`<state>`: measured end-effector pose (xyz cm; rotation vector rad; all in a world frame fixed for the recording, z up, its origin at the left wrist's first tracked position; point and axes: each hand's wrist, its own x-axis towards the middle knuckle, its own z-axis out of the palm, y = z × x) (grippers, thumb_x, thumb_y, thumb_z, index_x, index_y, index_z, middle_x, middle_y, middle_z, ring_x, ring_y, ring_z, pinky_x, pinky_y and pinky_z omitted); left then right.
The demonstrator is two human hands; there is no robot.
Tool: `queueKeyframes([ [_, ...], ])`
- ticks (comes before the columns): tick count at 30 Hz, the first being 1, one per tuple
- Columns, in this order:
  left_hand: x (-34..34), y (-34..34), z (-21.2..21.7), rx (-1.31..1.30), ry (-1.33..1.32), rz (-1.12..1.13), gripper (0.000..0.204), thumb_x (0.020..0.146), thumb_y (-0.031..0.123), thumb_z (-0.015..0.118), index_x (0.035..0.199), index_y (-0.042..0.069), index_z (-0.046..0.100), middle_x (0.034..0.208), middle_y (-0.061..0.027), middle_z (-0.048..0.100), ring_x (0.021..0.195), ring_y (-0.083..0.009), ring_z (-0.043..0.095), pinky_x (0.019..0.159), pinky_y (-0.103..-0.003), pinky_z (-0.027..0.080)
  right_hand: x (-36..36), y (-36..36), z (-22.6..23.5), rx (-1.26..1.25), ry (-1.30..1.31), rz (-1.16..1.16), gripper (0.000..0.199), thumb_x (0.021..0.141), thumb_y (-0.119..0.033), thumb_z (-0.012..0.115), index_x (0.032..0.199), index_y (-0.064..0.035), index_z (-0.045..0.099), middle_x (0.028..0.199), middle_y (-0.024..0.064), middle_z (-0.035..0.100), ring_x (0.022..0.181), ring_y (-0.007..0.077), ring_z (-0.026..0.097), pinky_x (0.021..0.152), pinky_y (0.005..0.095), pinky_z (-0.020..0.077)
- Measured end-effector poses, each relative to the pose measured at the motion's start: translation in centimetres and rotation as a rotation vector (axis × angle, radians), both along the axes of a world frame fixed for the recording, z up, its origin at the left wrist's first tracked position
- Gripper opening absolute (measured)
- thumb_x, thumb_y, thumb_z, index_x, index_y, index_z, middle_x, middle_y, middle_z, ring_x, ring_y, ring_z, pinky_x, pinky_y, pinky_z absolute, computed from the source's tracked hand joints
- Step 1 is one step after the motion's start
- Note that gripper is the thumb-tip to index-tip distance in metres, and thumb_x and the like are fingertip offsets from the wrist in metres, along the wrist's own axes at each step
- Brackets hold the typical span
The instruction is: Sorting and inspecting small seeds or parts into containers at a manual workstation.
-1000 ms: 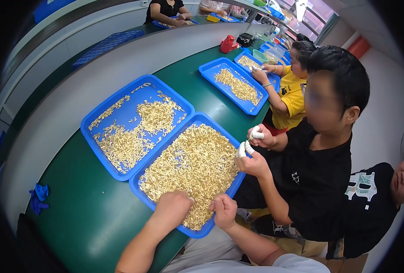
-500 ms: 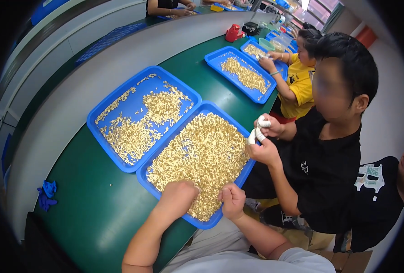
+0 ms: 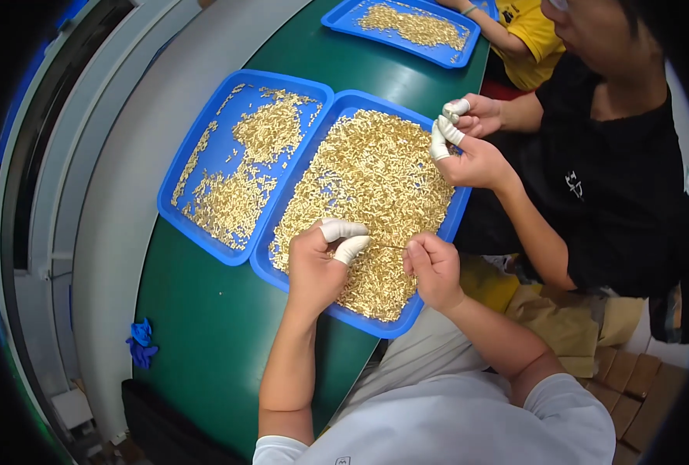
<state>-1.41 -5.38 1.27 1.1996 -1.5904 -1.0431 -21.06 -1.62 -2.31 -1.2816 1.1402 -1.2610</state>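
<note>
A blue tray (image 3: pixel 395 329) heaped with small gold-coloured, tube-like pieces (image 3: pixel 375 170) lies in front of me. Over its near part is my left hand (image 3: pixel 319 260), white finger cots on its thumb and forefinger. Those two tips are pinched together; whatever sits between them is too small to make out. My right hand (image 3: pixel 434 267), bare-fingered, is closed on a thin dark rod (image 3: pixel 392 246). The rod points left, its far end reaching toward the left hand's pinch.
A second blue tray (image 3: pixel 175 213) with scattered gold pieces adjoins on the left. Another blue tray (image 3: pixel 337 25) stands farther off on the green table (image 3: pixel 205 325). Blue crumpled gloves (image 3: pixel 142 343) lie at the left. A co-worker's hands (image 3: pixel 480 159) with finger cots are close on the right.
My view has shifted. My left hand has turned, so its finger cots and pinch now show. The thin rod has come into sight between my hands, which were lower over the tray's near edge.
</note>
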Motion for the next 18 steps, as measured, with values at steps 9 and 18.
queueKeyframes([
  [9,0.6,2.0,-1.1,0.159,0.349,0.053,0.009,0.084,-0.005,0.072,0.093,-0.002,0.071,0.085,-0.0079,0.069,0.072,-0.0135,0.064,0.064,-0.025,0.051,0.3,0.3,0.0,-0.079,0.139,0.016,0.024,0.101,-0.012,0.052,0.082,0.0013,0.058,0.068,0.0045,0.060,0.058,0.0078,0.055,0.055,0.0241,0.0445],
  [18,-0.2,2.2,-1.0,0.098,0.314,-0.017,0.014,0.079,-0.006,0.077,0.093,-0.003,0.074,0.092,-0.0095,0.070,0.080,-0.0132,0.066,0.068,-0.024,0.052,0.3,0.2,0.2,-0.104,0.167,0.038,0.025,0.100,-0.011,0.053,0.080,0.0012,0.059,0.066,0.0057,0.061,0.057,0.0094,0.057,0.053,0.0248,0.0448],
])
